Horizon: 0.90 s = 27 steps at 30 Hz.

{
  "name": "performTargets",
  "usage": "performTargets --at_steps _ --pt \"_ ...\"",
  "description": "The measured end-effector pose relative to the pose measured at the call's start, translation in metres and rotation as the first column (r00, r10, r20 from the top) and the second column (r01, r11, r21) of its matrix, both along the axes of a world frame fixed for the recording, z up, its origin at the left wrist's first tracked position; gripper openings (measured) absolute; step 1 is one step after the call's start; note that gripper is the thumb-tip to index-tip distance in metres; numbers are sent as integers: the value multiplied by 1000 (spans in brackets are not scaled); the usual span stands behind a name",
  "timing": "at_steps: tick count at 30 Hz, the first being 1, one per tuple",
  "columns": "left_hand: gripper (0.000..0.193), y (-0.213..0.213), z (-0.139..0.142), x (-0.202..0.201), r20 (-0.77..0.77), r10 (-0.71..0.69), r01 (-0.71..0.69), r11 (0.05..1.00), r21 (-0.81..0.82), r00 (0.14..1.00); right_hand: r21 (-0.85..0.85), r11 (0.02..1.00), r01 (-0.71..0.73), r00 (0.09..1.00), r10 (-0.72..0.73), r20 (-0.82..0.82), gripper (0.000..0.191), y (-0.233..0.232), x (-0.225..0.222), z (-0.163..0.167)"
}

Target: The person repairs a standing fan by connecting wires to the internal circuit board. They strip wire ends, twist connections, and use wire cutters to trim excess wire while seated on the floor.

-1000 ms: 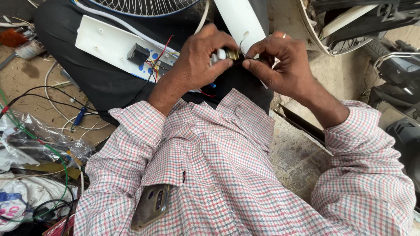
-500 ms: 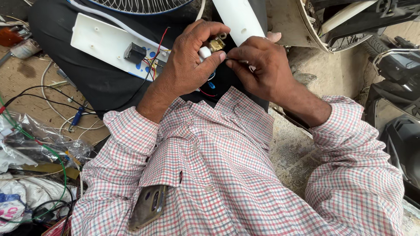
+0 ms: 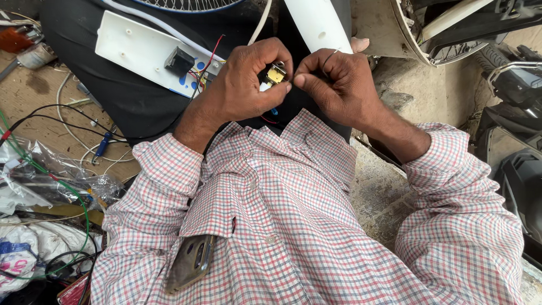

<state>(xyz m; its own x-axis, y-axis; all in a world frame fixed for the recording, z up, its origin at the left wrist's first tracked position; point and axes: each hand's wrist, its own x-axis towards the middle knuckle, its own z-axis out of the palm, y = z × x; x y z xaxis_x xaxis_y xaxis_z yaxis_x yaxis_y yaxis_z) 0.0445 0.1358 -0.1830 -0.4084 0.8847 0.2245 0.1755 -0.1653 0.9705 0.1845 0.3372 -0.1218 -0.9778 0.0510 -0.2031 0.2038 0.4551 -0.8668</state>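
Switch [image 3: 275,74], small, brass-faced: pinched in left hand [image 3: 248,85] fingertips just below white blade [image 3: 319,25], right hand [image 3: 333,85] touching alongside, apparently pinching thin wire [image 3: 329,56].

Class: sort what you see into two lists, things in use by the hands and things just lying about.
In use:
left hand
right hand
small brass part
thin wire

Lying about:
white panel
phone in shirt pocket
blue-handled tool
plastic bags
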Motion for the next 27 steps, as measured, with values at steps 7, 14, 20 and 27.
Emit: performTargets --at_steps 7,14,20,27 --pt "19 4 30 8 -165 295 -295 955 25 941 59 984 166 981 -158 -115 10 -13 -9 17" --pt "15 -66 74 -13 33 275 -260 937 -233 961 -57 997 57 987 -47 156 12 30 -16 33" --pt "16 -139 156 3 -215 367 -386 921 -53 905 -338 926 167 975 -106 194 10 20 -8 9" --pt "16 -288 160 47 -173 575 -570 818 82 800 -350 912 216 967 -149 207 7 21 4 6"
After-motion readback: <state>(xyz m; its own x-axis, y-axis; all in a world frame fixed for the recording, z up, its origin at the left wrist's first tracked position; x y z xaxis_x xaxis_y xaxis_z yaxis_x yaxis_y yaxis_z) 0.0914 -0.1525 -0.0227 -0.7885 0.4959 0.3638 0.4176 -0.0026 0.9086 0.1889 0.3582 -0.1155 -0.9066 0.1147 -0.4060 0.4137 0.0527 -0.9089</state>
